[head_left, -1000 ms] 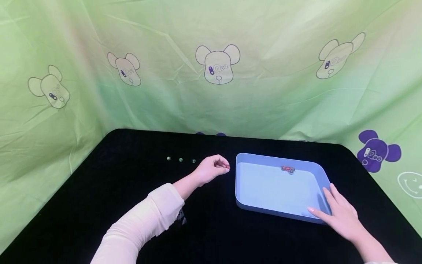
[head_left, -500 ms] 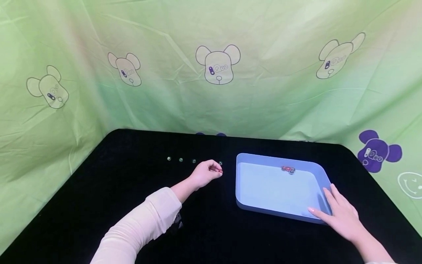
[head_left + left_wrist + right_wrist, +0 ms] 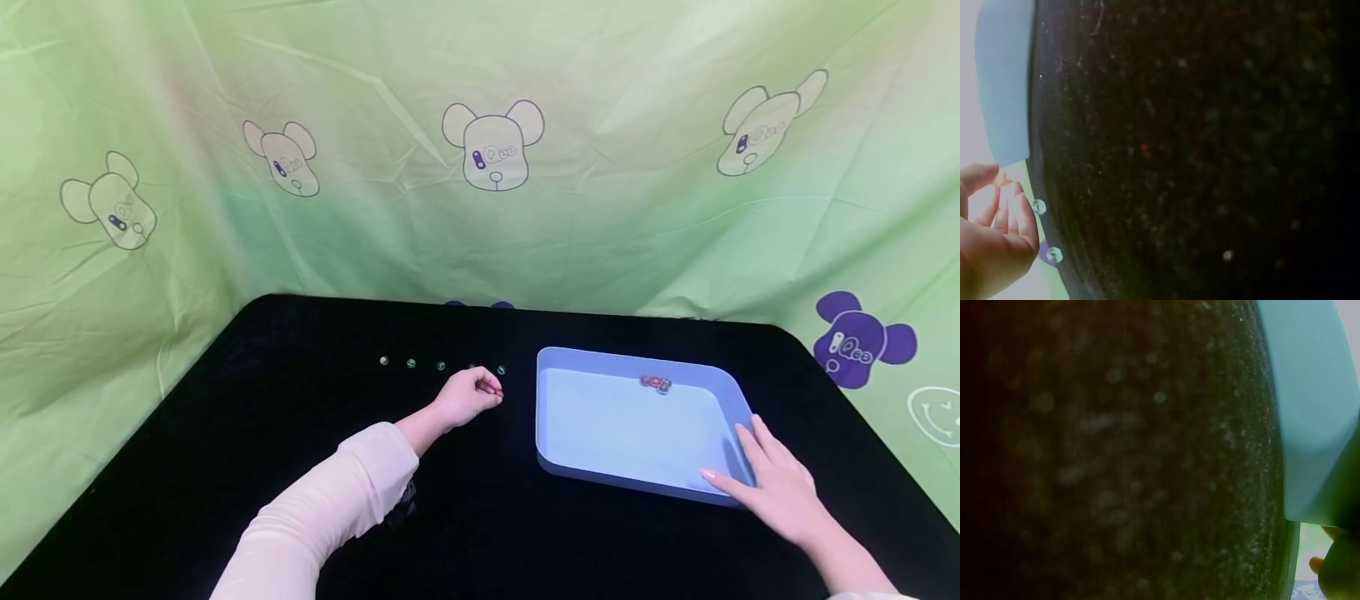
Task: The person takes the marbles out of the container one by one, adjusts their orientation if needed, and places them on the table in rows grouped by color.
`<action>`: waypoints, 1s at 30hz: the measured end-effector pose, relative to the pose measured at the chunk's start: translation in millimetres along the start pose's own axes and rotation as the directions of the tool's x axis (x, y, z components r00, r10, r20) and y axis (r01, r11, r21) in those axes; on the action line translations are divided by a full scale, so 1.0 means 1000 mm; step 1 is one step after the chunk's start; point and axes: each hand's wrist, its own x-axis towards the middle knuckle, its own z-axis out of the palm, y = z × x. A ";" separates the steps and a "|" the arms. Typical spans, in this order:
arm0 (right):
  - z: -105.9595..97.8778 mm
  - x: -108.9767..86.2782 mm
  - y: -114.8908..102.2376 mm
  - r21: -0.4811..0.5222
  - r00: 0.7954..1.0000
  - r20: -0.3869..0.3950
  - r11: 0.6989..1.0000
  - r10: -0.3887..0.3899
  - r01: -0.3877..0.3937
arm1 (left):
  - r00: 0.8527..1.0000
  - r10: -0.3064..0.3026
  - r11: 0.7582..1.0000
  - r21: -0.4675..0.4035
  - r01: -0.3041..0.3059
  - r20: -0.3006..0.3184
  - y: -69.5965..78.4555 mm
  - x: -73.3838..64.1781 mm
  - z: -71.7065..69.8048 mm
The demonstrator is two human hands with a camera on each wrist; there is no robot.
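Fingers curled, the left hand (image 3: 465,397) pinched a red marble (image 3: 498,392) left of the blue tray (image 3: 600,425), on whose near right corner the right hand (image 3: 780,490) rested, fingers extended. Likely light, hard and slippery, the marble suited a fingertip hold across its middle.

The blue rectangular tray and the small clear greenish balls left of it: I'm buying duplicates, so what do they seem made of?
Blue rectangular tray: probably plastic, matte, with even colour and rounded corners. Small clear greenish balls: likely glass, glossy, showing bright glints; clear plastic possible.
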 end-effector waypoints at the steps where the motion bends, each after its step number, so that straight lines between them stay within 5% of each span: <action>1: 0.000 0.000 0.000 0.000 1.000 0.000 1.000 0.000 0.000 | 1.000 0.001 1.000 0.003 -0.001 -0.002 0.006 -0.004 0.000; 20: 0.001 -0.001 0.000 0.008 1.000 -0.024 1.000 -0.009 0.010 | 0.999 0.044 0.971 0.235 -0.047 0.016 -0.005 0.005 0.009; 30: 0.001 -0.001 0.000 0.006 1.000 -0.015 1.000 -0.007 0.007 | 0.998 0.054 0.961 0.270 -0.058 0.023 -0.006 0.004 0.010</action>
